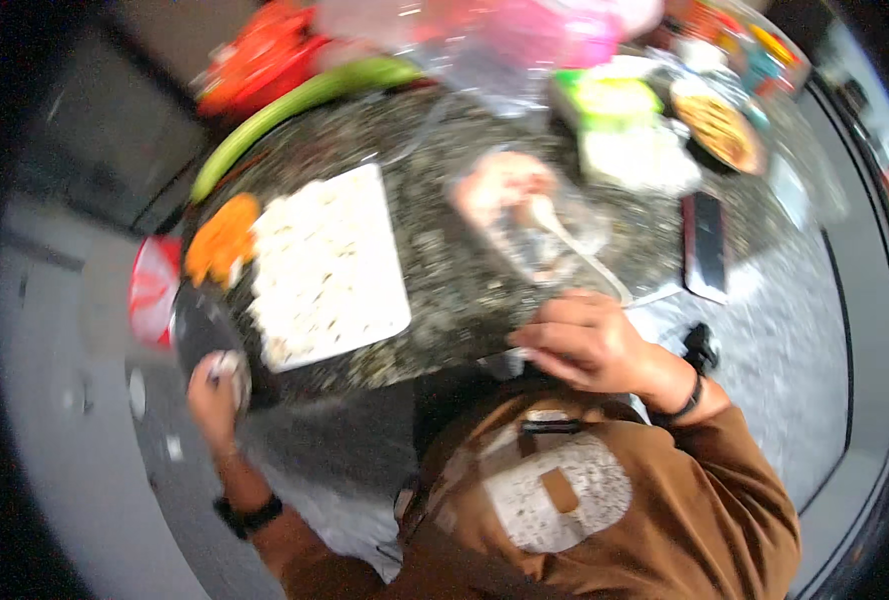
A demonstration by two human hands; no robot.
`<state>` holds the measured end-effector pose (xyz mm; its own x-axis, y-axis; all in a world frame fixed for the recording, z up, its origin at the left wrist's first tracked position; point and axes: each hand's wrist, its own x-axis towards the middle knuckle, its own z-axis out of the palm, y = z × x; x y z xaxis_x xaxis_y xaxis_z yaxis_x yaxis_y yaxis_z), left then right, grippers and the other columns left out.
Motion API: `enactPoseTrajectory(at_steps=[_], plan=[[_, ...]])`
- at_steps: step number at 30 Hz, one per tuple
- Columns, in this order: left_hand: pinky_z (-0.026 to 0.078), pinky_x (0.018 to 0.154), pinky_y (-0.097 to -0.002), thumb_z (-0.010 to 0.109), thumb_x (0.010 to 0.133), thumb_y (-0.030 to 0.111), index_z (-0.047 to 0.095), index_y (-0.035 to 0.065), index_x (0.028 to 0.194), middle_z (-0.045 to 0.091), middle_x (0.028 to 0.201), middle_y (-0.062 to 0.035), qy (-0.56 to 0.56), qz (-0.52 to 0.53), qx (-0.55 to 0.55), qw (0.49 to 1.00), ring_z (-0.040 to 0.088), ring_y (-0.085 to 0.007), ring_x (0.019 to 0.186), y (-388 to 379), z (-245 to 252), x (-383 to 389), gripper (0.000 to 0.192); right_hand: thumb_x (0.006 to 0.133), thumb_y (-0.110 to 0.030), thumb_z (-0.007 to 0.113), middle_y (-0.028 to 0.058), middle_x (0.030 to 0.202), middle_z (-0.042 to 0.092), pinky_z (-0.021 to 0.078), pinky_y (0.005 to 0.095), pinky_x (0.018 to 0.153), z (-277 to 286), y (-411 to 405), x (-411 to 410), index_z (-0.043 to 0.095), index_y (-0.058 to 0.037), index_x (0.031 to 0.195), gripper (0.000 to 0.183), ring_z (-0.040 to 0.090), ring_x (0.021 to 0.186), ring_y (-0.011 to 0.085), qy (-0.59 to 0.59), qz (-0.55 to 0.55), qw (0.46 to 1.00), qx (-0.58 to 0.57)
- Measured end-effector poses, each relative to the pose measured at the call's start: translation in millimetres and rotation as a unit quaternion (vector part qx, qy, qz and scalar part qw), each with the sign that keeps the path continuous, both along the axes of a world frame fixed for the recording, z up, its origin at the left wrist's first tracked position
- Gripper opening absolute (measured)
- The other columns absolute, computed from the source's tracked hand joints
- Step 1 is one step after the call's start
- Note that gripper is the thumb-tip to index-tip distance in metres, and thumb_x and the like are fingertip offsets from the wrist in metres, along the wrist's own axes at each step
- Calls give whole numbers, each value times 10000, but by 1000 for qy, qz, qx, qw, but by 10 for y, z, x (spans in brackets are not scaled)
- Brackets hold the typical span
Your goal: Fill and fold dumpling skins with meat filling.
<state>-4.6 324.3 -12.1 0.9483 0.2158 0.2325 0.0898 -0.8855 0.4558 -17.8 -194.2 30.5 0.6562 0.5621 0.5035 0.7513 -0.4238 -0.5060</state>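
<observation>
At the left rim of the counter, my left hand (212,401) is closed around a pale rounded thing (234,375), too blurred to identify. A glossy dark translucent thing (208,330) lies just beyond it. My right hand (579,341) is at the counter's front edge, fingers curled together; whether the small pale patch at its fingertips is held, I cannot tell. Just beyond that hand, a white spoon (579,251) rests on a clear plastic bag (531,247) with pink raw meat (508,184). Between my hands is a white tray (388,300) covered with pale pieces (317,274).
An orange heap of food (223,236) sits left of the tray; a long green gourd-like vegetable (287,112) curves behind. Farther right are a phone (705,244), a green-and-white package (624,127) and a dish of yellowish food (714,127). Plastic bags (489,52) line the back.
</observation>
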Motion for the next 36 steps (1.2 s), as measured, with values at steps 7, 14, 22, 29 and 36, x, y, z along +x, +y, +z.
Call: enactPoseTrajectory(at_steps=[7,14,22,29,36], plan=[[411,907,-345,594,836,70,587,-38,1075,605,1063,-157,-111,-2,41,993,570,-262,978,-734,535,-122,263,768,-32,646,87,760,607,476,321,590,267,-618,150,633,-35,897,130,603,672,230,-28,-95,985,140],[430,882,-387,575,814,-5,602,-46,980,619,948,-153,-139,-147,28,979,577,-293,925,-1955,595,-83,173,767,-31,651,83,764,608,475,290,585,217,-990,423,642,-33,881,114,600,645,177,38,-248,961,119],[448,875,-404,582,753,-32,605,-40,917,632,920,-156,-61,-222,-52,972,596,-319,904,-2552,476,-117,166,778,-28,638,85,763,611,486,303,593,391,-1613,503,637,-30,832,54,597,653,215,-136,-411,901,23],[462,841,-379,590,741,-36,603,-31,907,633,919,-151,-14,-230,-87,969,602,-298,882,-2713,391,-132,166,764,-121,601,127,819,596,487,408,674,137,-2080,1107,629,-46,802,89,607,759,323,-90,-312,934,-150],[469,814,-366,599,737,-38,610,-21,896,633,904,-144,1,-272,-110,956,603,-292,863,-2887,378,-159,161,703,-233,651,192,785,616,480,436,706,-166,-2029,1491,628,-6,772,239,604,777,362,-21,-345,907,-241]])
